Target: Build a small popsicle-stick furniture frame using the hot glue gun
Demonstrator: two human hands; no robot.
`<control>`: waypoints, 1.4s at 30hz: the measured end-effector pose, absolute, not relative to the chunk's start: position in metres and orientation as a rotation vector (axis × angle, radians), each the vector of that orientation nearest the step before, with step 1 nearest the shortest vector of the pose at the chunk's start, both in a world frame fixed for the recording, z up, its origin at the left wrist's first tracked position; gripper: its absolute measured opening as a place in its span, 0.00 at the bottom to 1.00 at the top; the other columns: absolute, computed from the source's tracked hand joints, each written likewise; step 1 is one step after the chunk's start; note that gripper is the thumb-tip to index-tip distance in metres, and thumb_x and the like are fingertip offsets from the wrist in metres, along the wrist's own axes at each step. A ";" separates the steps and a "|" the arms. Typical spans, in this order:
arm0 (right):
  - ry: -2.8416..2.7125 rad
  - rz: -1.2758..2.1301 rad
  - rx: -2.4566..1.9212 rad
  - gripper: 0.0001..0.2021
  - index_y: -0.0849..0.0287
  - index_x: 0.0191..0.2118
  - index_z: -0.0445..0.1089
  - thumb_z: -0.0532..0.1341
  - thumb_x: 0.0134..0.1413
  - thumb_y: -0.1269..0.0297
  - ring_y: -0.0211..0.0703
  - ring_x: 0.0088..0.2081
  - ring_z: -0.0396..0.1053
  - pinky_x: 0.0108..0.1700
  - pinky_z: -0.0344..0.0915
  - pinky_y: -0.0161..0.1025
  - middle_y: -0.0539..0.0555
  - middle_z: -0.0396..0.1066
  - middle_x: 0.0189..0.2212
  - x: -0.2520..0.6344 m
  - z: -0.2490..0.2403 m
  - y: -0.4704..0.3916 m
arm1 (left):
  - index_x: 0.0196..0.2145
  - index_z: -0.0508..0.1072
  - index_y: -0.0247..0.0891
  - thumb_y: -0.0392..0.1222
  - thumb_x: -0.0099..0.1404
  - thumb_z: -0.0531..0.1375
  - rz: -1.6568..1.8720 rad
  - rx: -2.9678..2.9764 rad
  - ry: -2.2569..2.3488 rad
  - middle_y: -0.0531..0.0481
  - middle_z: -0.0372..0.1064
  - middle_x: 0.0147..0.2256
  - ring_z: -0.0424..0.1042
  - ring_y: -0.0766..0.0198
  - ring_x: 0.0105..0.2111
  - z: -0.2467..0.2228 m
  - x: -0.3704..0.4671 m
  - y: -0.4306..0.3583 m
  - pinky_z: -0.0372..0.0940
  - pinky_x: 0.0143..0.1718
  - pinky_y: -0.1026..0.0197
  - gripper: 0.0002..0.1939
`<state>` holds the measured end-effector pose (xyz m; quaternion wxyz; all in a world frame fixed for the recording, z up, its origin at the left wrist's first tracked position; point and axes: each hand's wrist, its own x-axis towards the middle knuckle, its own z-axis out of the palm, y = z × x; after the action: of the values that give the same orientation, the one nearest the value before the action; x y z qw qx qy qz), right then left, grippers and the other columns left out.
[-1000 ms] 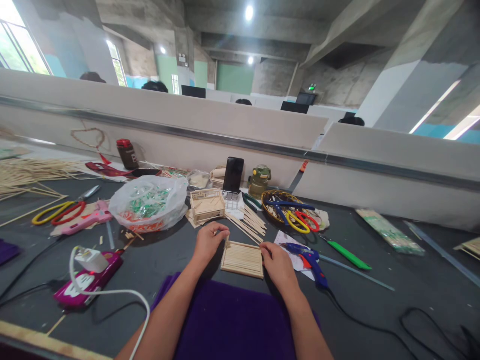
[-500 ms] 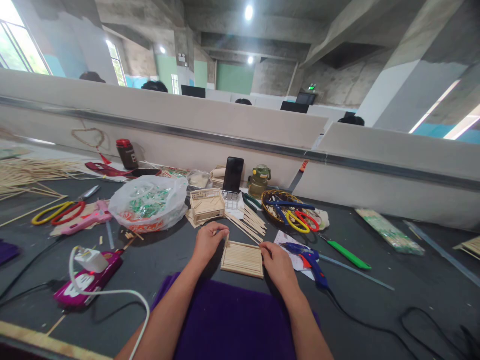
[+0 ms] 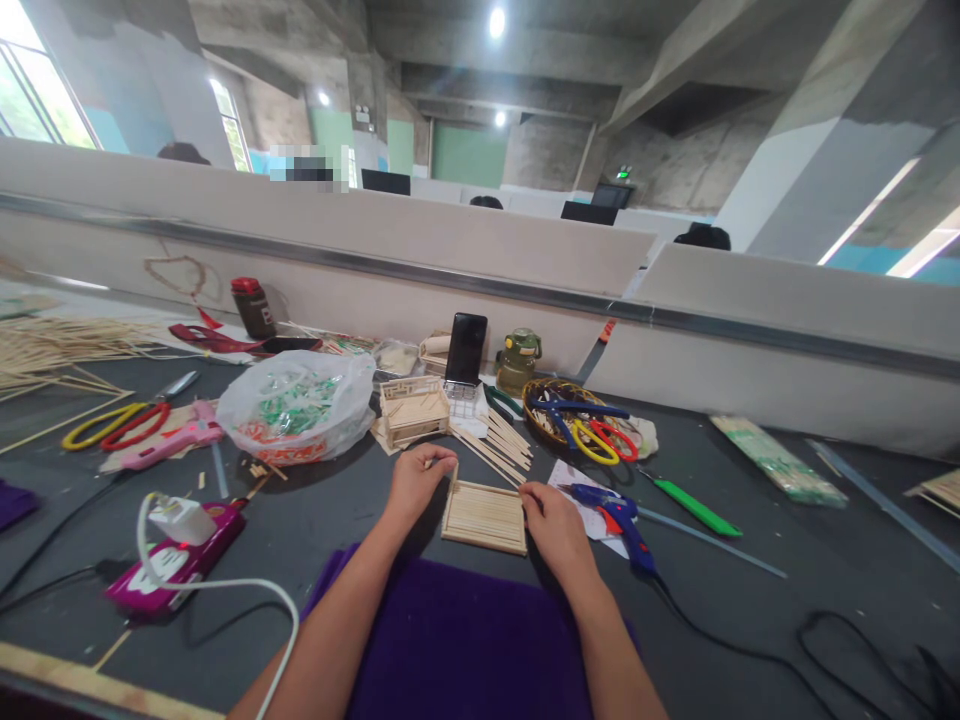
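A small rectangular panel of wooden sticks (image 3: 486, 515) with a raised edging lies on the dark table in front of me. At its far left corner my left hand (image 3: 417, 485) is closed in a pinch; a short upright stick shows by the fingertips, but what they hold is too small to make out. My right hand (image 3: 553, 522) grips the panel's right edge near the far corner, fingers curled. Just behind the panel lie loose wooden sticks (image 3: 501, 442) and a small stick-built box (image 3: 414, 410). A blue glue gun (image 3: 616, 518) rests right of my right hand.
Left stand a plastic bag of wrappers (image 3: 296, 405), a pink glue gun (image 3: 169, 442), scissors (image 3: 120, 425) and a purple power strip (image 3: 180, 565) with a white cable. Behind are a phone (image 3: 466, 348), a green bottle (image 3: 519, 360) and a basket (image 3: 551, 428). A green-handled knife (image 3: 694, 507) lies right.
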<state>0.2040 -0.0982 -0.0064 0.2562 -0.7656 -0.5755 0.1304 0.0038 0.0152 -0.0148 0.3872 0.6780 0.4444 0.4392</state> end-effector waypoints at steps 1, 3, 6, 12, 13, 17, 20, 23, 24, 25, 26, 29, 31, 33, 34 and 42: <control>-1.558 0.351 -2.078 0.15 0.57 0.39 0.72 0.48 0.57 0.66 0.43 0.40 0.70 0.40 0.60 0.35 0.54 0.73 0.36 0.204 -0.007 -0.098 | 0.29 0.78 0.38 0.43 0.54 0.60 1.116 1.726 1.130 0.49 0.77 0.31 0.73 0.59 0.34 -0.015 0.004 0.015 0.64 0.38 0.60 0.09; -1.553 0.348 -2.080 0.15 0.57 0.39 0.72 0.48 0.57 0.66 0.43 0.40 0.70 0.41 0.60 0.35 0.54 0.73 0.36 0.204 -0.007 -0.098 | 0.29 0.78 0.37 0.43 0.54 0.60 1.115 1.731 1.125 0.49 0.77 0.31 0.73 0.59 0.34 -0.015 0.004 0.015 0.64 0.38 0.61 0.09; -1.561 0.345 -2.088 0.15 0.57 0.39 0.72 0.49 0.56 0.66 0.43 0.41 0.70 0.42 0.60 0.34 0.54 0.73 0.36 0.205 -0.007 -0.098 | 0.29 0.78 0.37 0.43 0.54 0.60 1.112 1.738 1.120 0.49 0.77 0.31 0.73 0.59 0.34 -0.014 0.004 0.015 0.64 0.39 0.61 0.09; -1.558 0.371 -2.092 0.14 0.57 0.39 0.72 0.49 0.57 0.67 0.43 0.41 0.70 0.41 0.60 0.35 0.54 0.73 0.37 0.204 -0.005 -0.098 | 0.29 0.78 0.37 0.42 0.54 0.60 1.115 1.746 1.123 0.49 0.77 0.31 0.73 0.59 0.34 -0.013 0.004 0.014 0.64 0.39 0.60 0.08; -1.553 0.376 -2.092 0.15 0.57 0.40 0.72 0.49 0.57 0.67 0.44 0.41 0.70 0.41 0.60 0.35 0.54 0.73 0.37 0.204 -0.005 -0.098 | 0.29 0.78 0.37 0.42 0.54 0.60 1.119 1.749 1.122 0.49 0.77 0.31 0.74 0.59 0.34 -0.013 0.004 0.013 0.64 0.40 0.60 0.08; -1.551 0.363 -2.093 0.14 0.57 0.39 0.72 0.49 0.57 0.67 0.43 0.41 0.70 0.41 0.60 0.35 0.54 0.73 0.37 0.204 -0.005 -0.098 | 0.29 0.78 0.38 0.42 0.54 0.60 1.125 1.751 1.123 0.49 0.77 0.30 0.74 0.59 0.34 -0.012 0.004 0.013 0.64 0.39 0.60 0.08; -1.567 0.340 -2.086 0.14 0.57 0.38 0.73 0.49 0.56 0.67 0.43 0.41 0.70 0.42 0.60 0.34 0.54 0.74 0.36 0.205 -0.005 -0.098 | 0.29 0.78 0.37 0.42 0.54 0.60 1.120 1.749 1.123 0.49 0.77 0.30 0.73 0.59 0.34 -0.013 0.004 0.013 0.64 0.38 0.60 0.09; -1.575 0.328 -2.080 0.14 0.57 0.38 0.73 0.50 0.56 0.68 0.42 0.40 0.70 0.41 0.60 0.34 0.54 0.74 0.36 0.205 -0.006 -0.098 | 0.29 0.78 0.37 0.42 0.54 0.60 1.112 1.755 1.126 0.49 0.77 0.30 0.73 0.59 0.34 -0.013 0.004 0.013 0.64 0.39 0.60 0.09; -1.574 0.326 -2.082 0.14 0.57 0.38 0.73 0.50 0.56 0.68 0.42 0.39 0.70 0.41 0.60 0.34 0.54 0.74 0.35 0.205 -0.006 -0.098 | 0.29 0.78 0.37 0.42 0.54 0.60 1.110 1.757 1.127 0.49 0.77 0.30 0.73 0.59 0.34 -0.013 0.004 0.013 0.64 0.39 0.60 0.09; -1.574 0.325 -2.083 0.14 0.57 0.38 0.73 0.50 0.56 0.68 0.42 0.40 0.70 0.41 0.60 0.34 0.54 0.74 0.36 0.205 -0.006 -0.098 | 0.29 0.78 0.37 0.42 0.54 0.60 1.109 1.759 1.127 0.49 0.77 0.31 0.73 0.59 0.34 -0.013 0.004 0.013 0.64 0.39 0.60 0.09; -1.574 0.328 -2.085 0.14 0.57 0.38 0.73 0.50 0.56 0.68 0.42 0.40 0.70 0.41 0.60 0.34 0.54 0.74 0.36 0.205 -0.006 -0.098 | 0.29 0.78 0.37 0.42 0.54 0.60 1.107 1.760 1.128 0.49 0.77 0.31 0.73 0.59 0.34 -0.013 0.004 0.013 0.64 0.39 0.60 0.09; -1.572 0.339 -2.094 0.14 0.57 0.38 0.72 0.49 0.57 0.68 0.43 0.40 0.70 0.41 0.60 0.34 0.54 0.74 0.36 0.204 -0.005 -0.098 | 0.29 0.78 0.37 0.42 0.54 0.60 1.109 1.761 1.131 0.49 0.77 0.31 0.73 0.59 0.34 -0.013 0.003 0.013 0.64 0.40 0.59 0.08; -1.572 0.341 -2.095 0.14 0.57 0.39 0.72 0.49 0.57 0.68 0.43 0.40 0.70 0.41 0.60 0.34 0.54 0.74 0.36 0.204 -0.004 -0.099 | 0.29 0.78 0.37 0.42 0.54 0.60 1.112 1.759 1.128 0.49 0.77 0.31 0.73 0.59 0.34 -0.013 0.003 0.013 0.64 0.40 0.59 0.08; -1.572 0.345 -2.087 0.14 0.57 0.39 0.72 0.49 0.57 0.68 0.43 0.40 0.70 0.41 0.61 0.34 0.54 0.73 0.36 0.204 -0.004 -0.099 | 0.29 0.78 0.37 0.42 0.54 0.60 1.114 1.756 1.126 0.49 0.77 0.31 0.73 0.59 0.34 -0.013 0.003 0.013 0.64 0.40 0.59 0.08; -1.570 0.349 -2.082 0.14 0.57 0.39 0.72 0.49 0.57 0.68 0.43 0.39 0.70 0.41 0.61 0.34 0.54 0.73 0.36 0.204 -0.004 -0.099 | 0.29 0.78 0.37 0.42 0.54 0.60 1.114 1.757 1.126 0.49 0.77 0.31 0.74 0.59 0.34 -0.013 0.003 0.013 0.64 0.40 0.59 0.08; -1.554 0.375 -2.071 0.15 0.57 0.40 0.72 0.48 0.57 0.67 0.43 0.37 0.71 0.38 0.62 0.34 0.54 0.73 0.36 0.204 -0.006 -0.099 | 0.28 0.78 0.38 0.42 0.54 0.60 1.127 1.751 1.129 0.49 0.77 0.30 0.74 0.59 0.34 -0.011 0.004 0.012 0.65 0.39 0.60 0.08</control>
<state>0.2039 -0.0988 -0.0062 0.2599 -0.7644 -0.5735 0.1384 0.0040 0.0125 -0.0109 0.3771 0.6847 0.4414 0.4408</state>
